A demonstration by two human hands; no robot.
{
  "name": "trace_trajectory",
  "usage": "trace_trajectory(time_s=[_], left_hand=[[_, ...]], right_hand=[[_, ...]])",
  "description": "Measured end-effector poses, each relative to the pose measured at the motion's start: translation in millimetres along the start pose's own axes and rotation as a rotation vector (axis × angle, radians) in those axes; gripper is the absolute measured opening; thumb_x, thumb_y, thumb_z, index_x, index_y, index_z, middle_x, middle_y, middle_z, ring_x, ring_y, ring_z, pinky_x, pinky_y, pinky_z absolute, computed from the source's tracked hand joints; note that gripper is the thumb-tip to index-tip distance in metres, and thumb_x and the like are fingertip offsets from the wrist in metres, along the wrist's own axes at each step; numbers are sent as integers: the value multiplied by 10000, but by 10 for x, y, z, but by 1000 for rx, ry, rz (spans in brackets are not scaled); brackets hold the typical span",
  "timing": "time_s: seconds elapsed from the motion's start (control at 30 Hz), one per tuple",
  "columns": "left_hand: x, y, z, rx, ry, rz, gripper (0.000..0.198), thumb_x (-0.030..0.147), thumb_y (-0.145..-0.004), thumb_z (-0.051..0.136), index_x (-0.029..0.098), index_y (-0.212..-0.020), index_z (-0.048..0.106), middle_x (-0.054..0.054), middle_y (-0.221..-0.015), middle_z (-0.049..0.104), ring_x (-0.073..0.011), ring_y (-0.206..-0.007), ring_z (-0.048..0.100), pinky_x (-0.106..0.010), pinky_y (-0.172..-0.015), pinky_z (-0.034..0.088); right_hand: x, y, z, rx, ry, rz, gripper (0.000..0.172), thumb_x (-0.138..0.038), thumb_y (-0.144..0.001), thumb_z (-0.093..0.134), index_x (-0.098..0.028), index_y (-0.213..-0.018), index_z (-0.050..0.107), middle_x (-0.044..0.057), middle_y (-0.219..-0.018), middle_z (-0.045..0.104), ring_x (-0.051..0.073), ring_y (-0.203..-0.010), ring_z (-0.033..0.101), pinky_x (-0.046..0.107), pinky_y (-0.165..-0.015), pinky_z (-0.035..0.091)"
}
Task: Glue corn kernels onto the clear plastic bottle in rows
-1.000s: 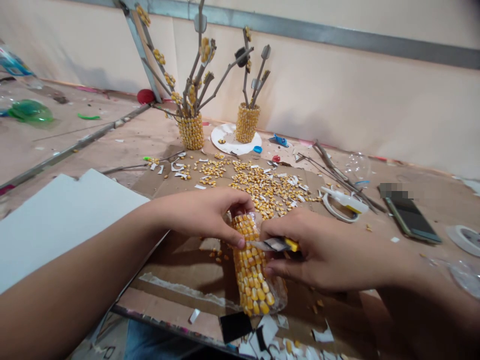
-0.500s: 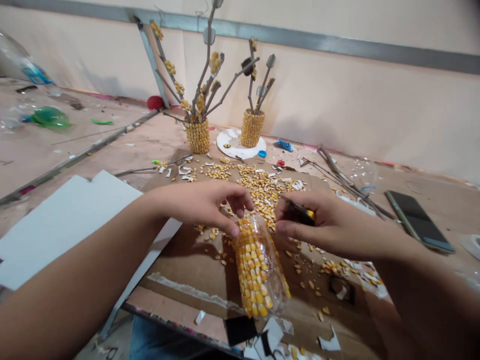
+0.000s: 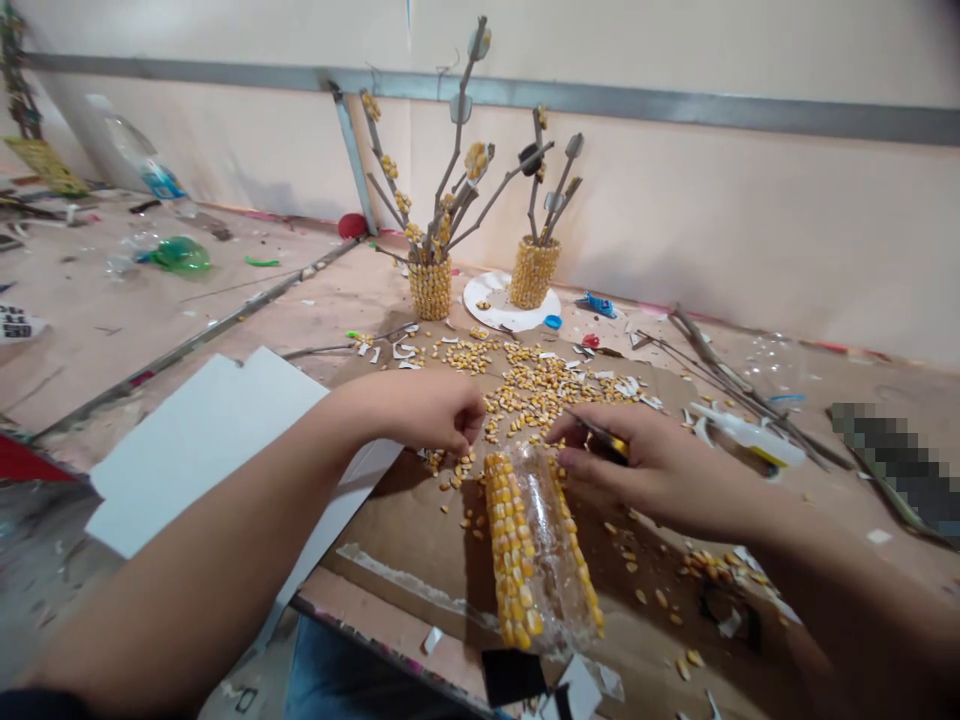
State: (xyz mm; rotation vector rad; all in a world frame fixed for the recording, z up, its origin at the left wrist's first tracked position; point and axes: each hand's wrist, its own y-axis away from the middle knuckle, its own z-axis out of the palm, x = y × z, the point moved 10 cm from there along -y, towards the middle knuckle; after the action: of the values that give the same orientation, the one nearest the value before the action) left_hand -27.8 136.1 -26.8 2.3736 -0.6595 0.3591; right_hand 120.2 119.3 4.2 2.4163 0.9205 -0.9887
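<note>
- Centrally, a clear plastic cylinder (image 3: 549, 535) lies lengthwise on the brown cardboard (image 3: 397, 535), one end toward the person and the other between the two hands.
- Rows of yellow corn kernels cover its left side and run along its right side, with a bare, shiny strip between them.
- Just beside its far end, on the right, the right hand (image 3: 664, 460) grasps a cutter (image 3: 604, 437) with a dark blade and a bit of yellow; whether the fingertips touch the cylinder, I cannot tell.
- On the other side, the left hand (image 3: 424, 408) is apart from the cylinder, its fingers curled inward above the cardboard; whether they pinch a kernel, I cannot tell.
- Beyond the hands, loose kernels (image 3: 536, 385) spread across the cardboard, mixed with white scraps.
- By the near end lies a black piece (image 3: 514, 678), with white bits next to it.
- White sheets (image 3: 206, 435) lie to the left, partly under the left forearm.
- Over on the right are a white tube-like item (image 3: 757, 437), bare branches (image 3: 709, 355) and a phone (image 3: 892, 480), partly pixelated.
- Farther back, two kernel-covered pots (image 3: 430, 292) hold upright twigs; the right one stands on a white disc (image 3: 486, 312), near a blue cap (image 3: 553, 322).
</note>
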Motion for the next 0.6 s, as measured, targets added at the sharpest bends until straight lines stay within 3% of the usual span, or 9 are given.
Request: trace_trajectory(time_s=[0.07, 0.13, 0.3, 0.43, 0.6], left_hand=[[-13, -2, -14, 6, -12, 2, 72, 155, -785, 695, 211, -818, 726, 18, -731, 735, -158, -668, 645, -269, -594, 411], [-49, -2, -38, 26, -48, -8, 89, 161, -772, 703, 212, -842, 724, 13, -752, 738, -163, -675, 645, -272, -602, 413], [-89, 1, -146, 146, -118, -12, 198, 150, -744, 679, 227, -926, 705, 4, -827, 745, -175, -698, 642, -276, -590, 391], [-67, 1, -206, 198, -145, -37, 218, 117, -783, 615, 224, -947, 711, -6, -824, 747, -182, -715, 648, -280, -591, 373], [83, -23, -236, 271, -135, 35, 148, 159, -826, 633, 220, -932, 716, -13, -866, 763, -181, -751, 656, -276, -635, 398]], right_hand=[[-27, -27, 101, -13, -13, 7, 328, -438, -983, 598, -248, -1229, 704, 70, -1188, 771, 240, -1046, 699, 374, -936, 508], [-18, -44, 180, -43, -38, 28, 375, -441, -974, 606, -248, -1286, 686, 74, -1250, 757, 246, -1086, 695, 376, -961, 503], [91, -29, 209, -183, -46, 74, 317, -496, -994, 598, -220, -1088, 725, 41, -973, 740, 201, -860, 648, 326, -782, 488], [184, 17, 151, -298, -54, 75, 316, -511, -973, 651, -216, -1063, 719, 32, -975, 725, 197, -879, 637, 316, -781, 480], [209, 51, 102, -333, -44, 67, 313, -506, -967, 672, -218, -1078, 722, 33, -1016, 731, 204, -933, 645, 321, -828, 485]])
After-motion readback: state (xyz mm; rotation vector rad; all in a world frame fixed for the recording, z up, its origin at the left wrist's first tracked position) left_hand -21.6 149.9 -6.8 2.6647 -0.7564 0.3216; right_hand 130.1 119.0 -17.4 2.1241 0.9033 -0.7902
